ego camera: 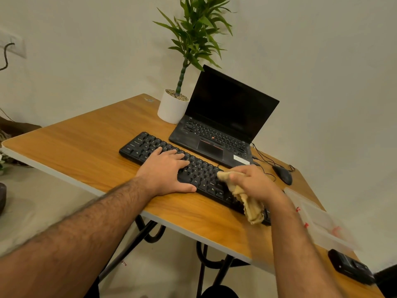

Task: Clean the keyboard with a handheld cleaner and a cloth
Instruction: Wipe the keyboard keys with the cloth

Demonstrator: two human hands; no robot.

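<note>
- One black external keyboard (169,162) on the table.
- One open black laptop (223,123) behind it.
- One black wired mouse (283,174) to the right of the laptop.
- One tan cloth (247,201).
- Two bare hands: one left hand (166,172) and one right hand (254,181).
- One potted plant (194,39) in one white pot (171,108).
- One wooden-topped table (86,147).
- One clear plastic box (322,220) with red clips at the table's right edge.
- One small black device (350,266) near the table's right corner; whether it is the handheld cleaner cannot be told.
- One wall socket plate (12,45) with one dark cable (6,55) hanging from it.
</note>
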